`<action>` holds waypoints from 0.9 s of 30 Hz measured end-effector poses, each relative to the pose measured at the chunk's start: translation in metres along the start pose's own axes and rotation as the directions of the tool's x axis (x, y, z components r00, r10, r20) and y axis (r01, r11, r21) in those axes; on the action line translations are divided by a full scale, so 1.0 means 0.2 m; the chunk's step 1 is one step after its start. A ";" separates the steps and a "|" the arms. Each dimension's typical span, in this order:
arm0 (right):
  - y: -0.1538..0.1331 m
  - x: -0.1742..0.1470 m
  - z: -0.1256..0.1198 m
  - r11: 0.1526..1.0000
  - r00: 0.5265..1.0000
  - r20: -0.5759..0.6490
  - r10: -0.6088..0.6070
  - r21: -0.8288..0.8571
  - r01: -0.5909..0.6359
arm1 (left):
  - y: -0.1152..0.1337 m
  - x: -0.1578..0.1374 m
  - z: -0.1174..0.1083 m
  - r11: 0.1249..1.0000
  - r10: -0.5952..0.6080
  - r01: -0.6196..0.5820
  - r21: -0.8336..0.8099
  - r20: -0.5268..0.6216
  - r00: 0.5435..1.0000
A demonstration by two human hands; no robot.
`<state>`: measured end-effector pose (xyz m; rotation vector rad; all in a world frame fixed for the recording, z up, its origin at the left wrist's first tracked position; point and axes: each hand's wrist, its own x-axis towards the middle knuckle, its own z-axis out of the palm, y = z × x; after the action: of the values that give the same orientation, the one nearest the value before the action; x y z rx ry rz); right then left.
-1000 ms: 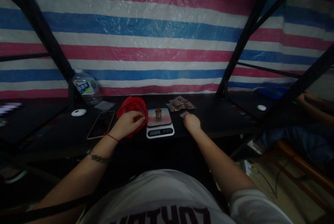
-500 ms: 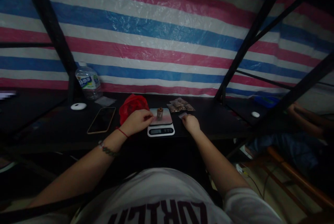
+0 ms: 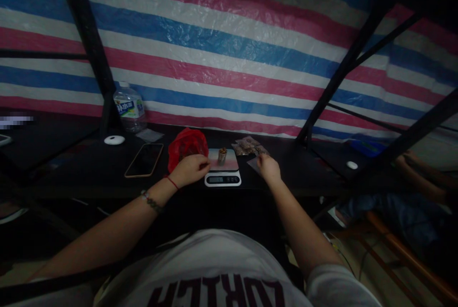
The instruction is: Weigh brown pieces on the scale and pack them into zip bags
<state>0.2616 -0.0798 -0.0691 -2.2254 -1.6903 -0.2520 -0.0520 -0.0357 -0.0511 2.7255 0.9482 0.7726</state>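
A white digital kitchen scale (image 3: 222, 179) sits before me on the black table. On its plate stands a small metallic-looking cup (image 3: 222, 155) filled with brown bits. My left hand (image 3: 189, 169) is at the scale's left edge, fingers pinched together; whatever may be between them is too small to make out. Just behind that hand is an open red plastic bag (image 3: 188, 143) with dark contents. To the right of the scale, my right hand (image 3: 269, 168) is closed on a small clear plastic bag (image 3: 254, 164). Beyond it lie several filled clear packets (image 3: 248, 145) in a pile.
On the left are a phone (image 3: 144, 160), a white oval device (image 3: 114, 140), a large plastic bottle (image 3: 129, 109) and a flat clear bag (image 3: 150, 135). Black frame bars slant up both sides. A co-worker's arms (image 3: 422, 175) show at right, near a blue item (image 3: 368, 147).
My right hand has moved slightly right and away from the scale, and more of the clear bag shows. My left hand stays by the scale's edge. The view has shifted a little.
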 end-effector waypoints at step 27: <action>-0.60 -0.17 -0.36 0.646 0.880 -0.383 -0.280 0.603 0.468 | 0.12 0.02 -0.11 0.621 -0.411 0.203 -0.757 -0.095 0.907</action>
<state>0.1422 -0.1086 0.0053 -1.2267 -1.7151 0.0056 -0.0478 -0.0535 -0.0233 1.7210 0.8602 1.1489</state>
